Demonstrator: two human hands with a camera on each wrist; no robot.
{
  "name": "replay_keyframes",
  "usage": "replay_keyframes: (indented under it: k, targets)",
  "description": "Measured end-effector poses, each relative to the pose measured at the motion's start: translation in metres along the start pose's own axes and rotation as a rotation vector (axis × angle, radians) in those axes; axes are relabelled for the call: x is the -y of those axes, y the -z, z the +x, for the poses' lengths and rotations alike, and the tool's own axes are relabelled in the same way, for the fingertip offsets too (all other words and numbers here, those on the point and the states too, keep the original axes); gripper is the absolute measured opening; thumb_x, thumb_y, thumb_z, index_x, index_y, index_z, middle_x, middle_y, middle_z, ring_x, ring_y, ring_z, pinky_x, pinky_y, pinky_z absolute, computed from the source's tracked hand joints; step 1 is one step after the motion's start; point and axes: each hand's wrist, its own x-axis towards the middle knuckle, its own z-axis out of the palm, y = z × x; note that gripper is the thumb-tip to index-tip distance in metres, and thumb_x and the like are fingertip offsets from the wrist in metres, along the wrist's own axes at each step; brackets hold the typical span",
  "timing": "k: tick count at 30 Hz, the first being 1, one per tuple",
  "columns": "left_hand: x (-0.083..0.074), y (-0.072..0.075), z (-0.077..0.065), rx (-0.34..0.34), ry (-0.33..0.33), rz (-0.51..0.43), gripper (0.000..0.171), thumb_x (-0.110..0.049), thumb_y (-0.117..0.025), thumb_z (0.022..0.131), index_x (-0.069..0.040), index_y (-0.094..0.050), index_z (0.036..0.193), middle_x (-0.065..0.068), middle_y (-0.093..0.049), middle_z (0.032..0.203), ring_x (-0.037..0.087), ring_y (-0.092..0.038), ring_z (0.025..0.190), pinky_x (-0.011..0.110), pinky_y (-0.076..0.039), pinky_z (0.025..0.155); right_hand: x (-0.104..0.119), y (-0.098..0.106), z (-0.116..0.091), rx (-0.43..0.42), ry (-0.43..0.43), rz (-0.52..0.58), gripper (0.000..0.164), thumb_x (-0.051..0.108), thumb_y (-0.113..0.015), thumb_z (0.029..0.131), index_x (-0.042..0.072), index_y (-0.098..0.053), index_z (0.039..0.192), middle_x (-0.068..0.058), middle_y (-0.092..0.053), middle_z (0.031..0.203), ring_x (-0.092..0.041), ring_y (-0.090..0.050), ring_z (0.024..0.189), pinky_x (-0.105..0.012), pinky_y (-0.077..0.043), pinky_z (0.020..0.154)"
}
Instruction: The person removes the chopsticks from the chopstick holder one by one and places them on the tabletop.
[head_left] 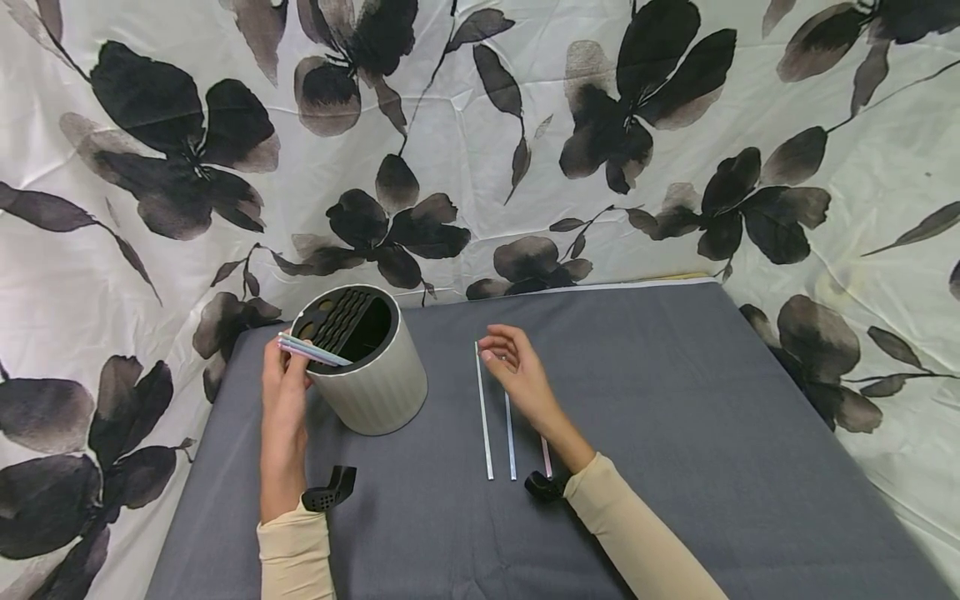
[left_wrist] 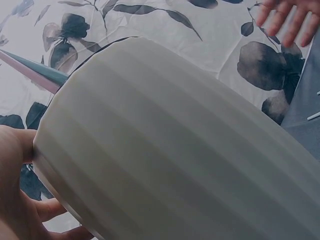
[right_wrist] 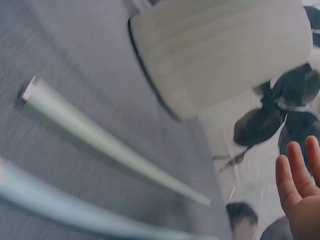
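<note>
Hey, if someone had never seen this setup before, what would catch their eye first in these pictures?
Probably the large dark flowers printed across the pale backdrop behind the table. Next, the ribbed pale container on the left of the gray cloth, with pastel sticks jutting from its mouth and the left hand at its rim. Near the middle, three thin sticks lie on the cloth, the right hand partly in front of them.

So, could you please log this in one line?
left hand: grips ribbed organizer | right hand: empty, near three sticks on grey cloth | organizer: other sticks protruding
</note>
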Motion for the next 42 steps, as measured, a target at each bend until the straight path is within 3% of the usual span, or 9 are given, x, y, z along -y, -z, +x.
replay_keyframes:
  k: [6, 14, 17, 21, 23, 26, 35, 42]
  targets:
    - [0.000, 0.000, -0.001, 0.003, 0.014, 0.011, 0.036, -0.039, -0.051, 0.108, -0.022, -0.047, 0.139, -0.004, -0.045, 0.144, 0.011, -0.040, 0.130, 0.041, -0.030, 0.102, 0.025, -0.020, 0.007, 0.101, 0.082, 0.111, 0.045, 0.003, -0.057, 0.105, -0.004, -0.043, 0.147, -0.030, -0.058, 0.133, -0.052, -0.057, 0.128, -0.023, -0.052, 0.101]
    - [0.004, 0.001, 0.001, -0.001, 0.018, -0.001, 0.031, -0.036, -0.051, 0.108, -0.024, -0.048, 0.137, -0.012, -0.047, 0.134, 0.007, -0.042, 0.125, 0.035, -0.033, 0.097, 0.058, -0.054, 0.018, 0.182, 0.179, 0.179, 0.041, 0.002, -0.059, 0.103, -0.004, -0.049, 0.142, -0.029, -0.061, 0.130, -0.015, -0.065, 0.118, -0.025, -0.052, 0.102]
    - [0.004, 0.000, 0.001, 0.001, 0.020, 0.002, 0.036, -0.037, -0.051, 0.108, -0.022, -0.047, 0.140, -0.009, -0.046, 0.139, 0.007, -0.041, 0.127, 0.034, -0.034, 0.097, 0.067, -0.069, 0.022, 0.211, 0.207, 0.201, 0.039, 0.001, -0.060, 0.102, -0.004, -0.051, 0.140, -0.029, -0.061, 0.129, -0.015, -0.065, 0.118, -0.025, -0.052, 0.101]
    - [0.003, -0.001, -0.001, 0.001, 0.019, -0.003, 0.041, -0.038, -0.052, 0.107, -0.018, -0.046, 0.143, -0.007, -0.046, 0.140, 0.007, -0.042, 0.125, 0.032, -0.034, 0.096, 0.076, -0.087, 0.026, 0.257, 0.242, 0.230, 0.038, -0.004, -0.060, 0.101, -0.005, -0.052, 0.138, -0.030, -0.061, 0.128, -0.031, -0.065, 0.120, -0.028, -0.053, 0.101]
    - [0.003, -0.001, -0.002, -0.006, 0.016, -0.003, 0.042, -0.038, -0.053, 0.107, -0.018, -0.046, 0.143, -0.008, -0.047, 0.138, 0.007, -0.043, 0.123, 0.033, -0.034, 0.095, 0.080, -0.097, 0.028, 0.282, 0.273, 0.217, 0.037, -0.006, -0.060, 0.100, -0.006, -0.053, 0.136, -0.031, -0.061, 0.128, -0.038, -0.065, 0.120, -0.031, -0.053, 0.103]
    - [0.003, -0.002, -0.003, -0.017, 0.006, -0.003, 0.042, -0.040, -0.054, 0.107, -0.019, -0.047, 0.143, -0.008, -0.048, 0.136, 0.007, -0.044, 0.121, 0.034, -0.034, 0.095, 0.086, -0.111, 0.030, 0.319, 0.322, 0.161, 0.035, -0.005, -0.062, 0.100, -0.005, -0.054, 0.134, -0.029, -0.063, 0.128, -0.039, -0.065, 0.120, -0.035, -0.053, 0.105]
    - [0.004, -0.001, -0.002, -0.013, -0.010, 0.002, 0.042, -0.041, -0.052, 0.108, -0.019, -0.047, 0.143, -0.009, -0.049, 0.134, 0.008, -0.045, 0.120, 0.037, -0.034, 0.096, 0.091, -0.142, 0.035, 0.412, 0.342, 0.034, 0.030, 0.006, -0.064, 0.103, 0.002, -0.059, 0.132, -0.018, -0.067, 0.126, -0.022, -0.069, 0.112, -0.031, -0.056, 0.098]
    - [0.003, 0.001, -0.001, -0.001, -0.019, 0.018, 0.049, -0.048, -0.050, 0.107, -0.019, -0.046, 0.147, -0.012, -0.047, 0.134, 0.007, -0.043, 0.121, 0.039, -0.032, 0.097, 0.098, -0.148, 0.039, 0.515, 0.322, -0.086, 0.031, 0.011, -0.061, 0.105, 0.007, -0.058, 0.136, -0.010, -0.069, 0.128, -0.007, -0.067, 0.111, -0.022, -0.052, 0.101]
